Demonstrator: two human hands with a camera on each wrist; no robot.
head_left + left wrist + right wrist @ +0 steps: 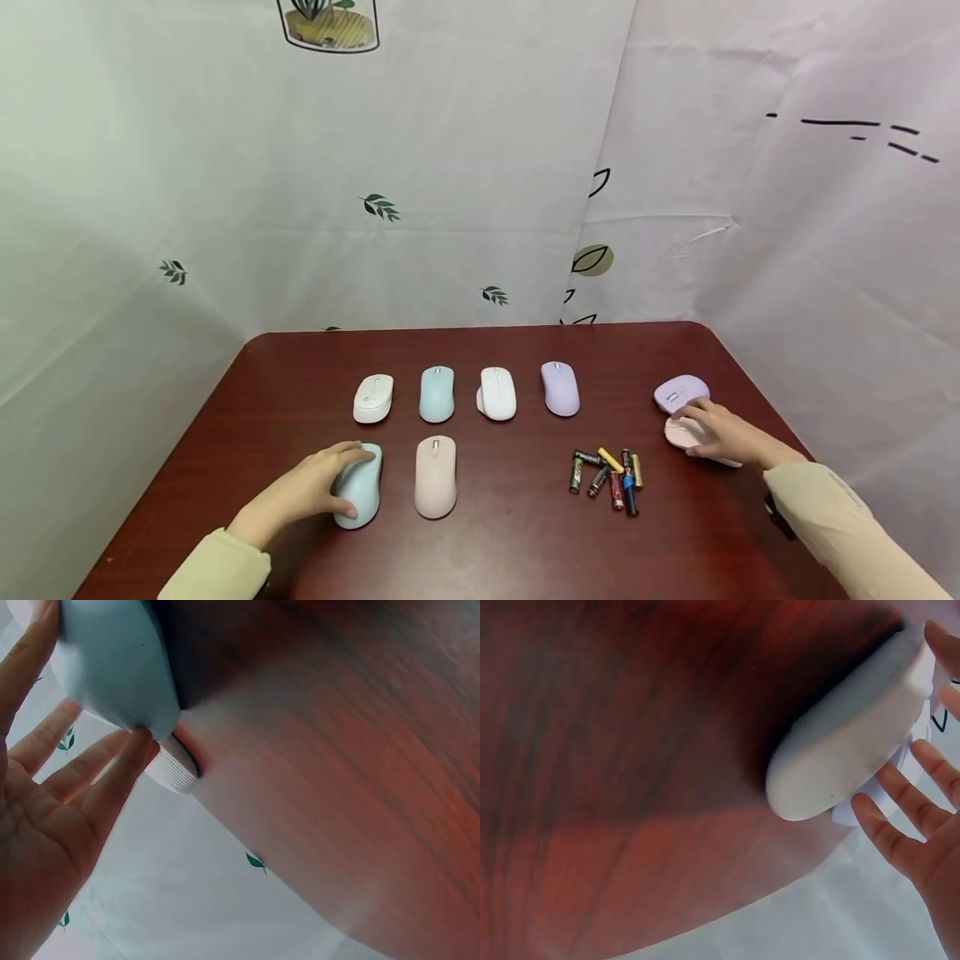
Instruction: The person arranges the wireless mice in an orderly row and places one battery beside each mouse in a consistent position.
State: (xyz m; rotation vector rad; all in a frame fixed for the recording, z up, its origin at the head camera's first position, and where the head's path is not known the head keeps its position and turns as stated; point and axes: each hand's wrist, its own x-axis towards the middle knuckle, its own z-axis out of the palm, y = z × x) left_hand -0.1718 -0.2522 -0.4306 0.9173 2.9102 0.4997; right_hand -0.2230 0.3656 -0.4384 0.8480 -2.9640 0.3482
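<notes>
My left hand point(303, 487) holds a light-blue computer mouse point(362, 487) on the table's left side, thumb on the near side and fingers across the far side. In the left wrist view the fingers touch the edge of this mouse point(112, 667). At the far right, my right hand point(723, 433) spans a pale pink mouse point(684, 435), partly hiding it. In the right wrist view this mouse point(840, 765) has the thumb at one end and spread fingers along its side. A lavender mouse point(681, 392) lies just behind it.
A pink mouse point(436, 479) lies right of my left hand. Behind stand a cream mouse point(373, 398), a blue mouse point(437, 394), a white mouse point(498, 393) and a purple mouse point(561, 388). Several loose batteries point(617, 492) lie right of centre. A patterned cloth point(480, 167) hangs behind the table.
</notes>
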